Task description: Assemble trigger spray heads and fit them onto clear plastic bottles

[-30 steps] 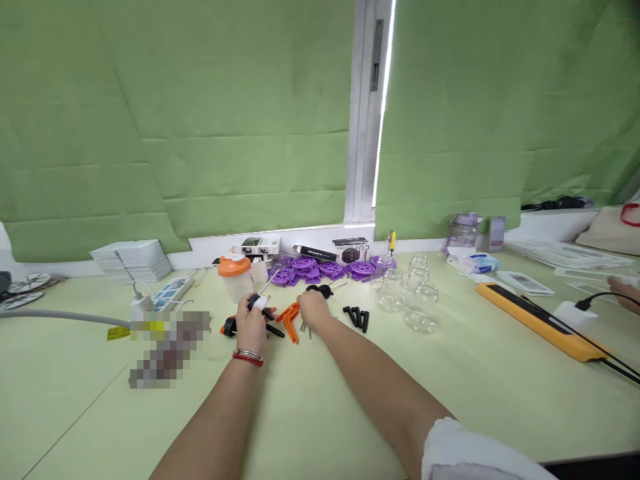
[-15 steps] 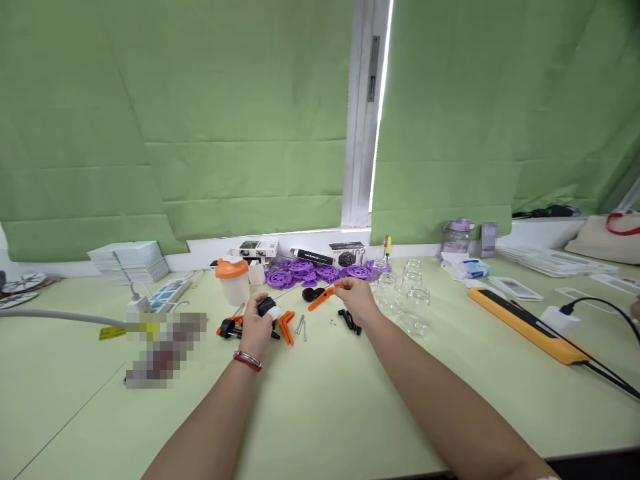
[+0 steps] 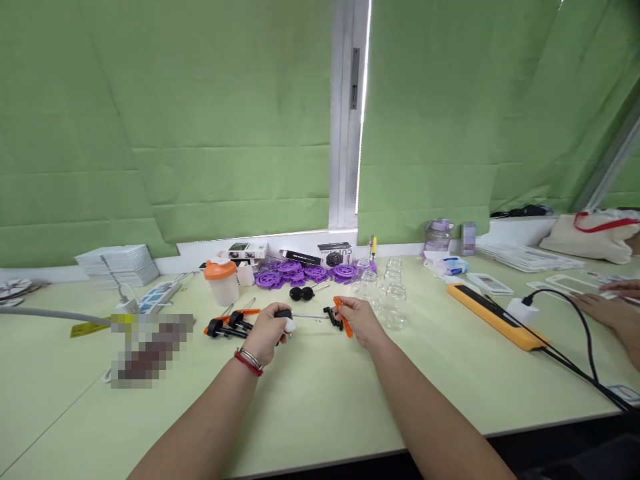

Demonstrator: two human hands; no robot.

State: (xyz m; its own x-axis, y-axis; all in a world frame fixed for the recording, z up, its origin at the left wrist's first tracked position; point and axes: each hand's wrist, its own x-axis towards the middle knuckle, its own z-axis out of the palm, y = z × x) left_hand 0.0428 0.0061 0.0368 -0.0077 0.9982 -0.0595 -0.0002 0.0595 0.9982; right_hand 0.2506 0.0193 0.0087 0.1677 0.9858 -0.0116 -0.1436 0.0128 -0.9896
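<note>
My left hand (image 3: pixel 266 335) is closed around the black handle of a screwdriver (image 3: pixel 309 316). Its thin metal shaft points right, and a small white piece (image 3: pixel 290 325) shows at the same fingers. In my right hand (image 3: pixel 364 321) an orange plastic arm (image 3: pixel 346 325) is pinched, hanging with its lower end toward me. Small black plastic parts (image 3: pixel 332 317) lie between the hands, beside the shaft tip. Left of my left hand are black round-headed parts (image 3: pixel 237 321) and an orange piece (image 3: pixel 225 319). A pair of black discs (image 3: pixel 301 293) rests farther back.
Purple plastic rings (image 3: pixel 290 271) and boxes (image 3: pixel 336 255) line the wall. Several clear glass jars (image 3: pixel 393 308) stand behind my right hand. An orange-lidded shaker (image 3: pixel 221 287) is at left; a yellow-and-black device (image 3: pixel 495 317) with cables lies at right. Another person's hand (image 3: pixel 595 310) rests at far right.
The view has turned slightly right. My left hand has swung the screwdriver level, pointing right. My right hand has lowered the orange arm and turned it from slanting sideways to nearly lengthwise.
</note>
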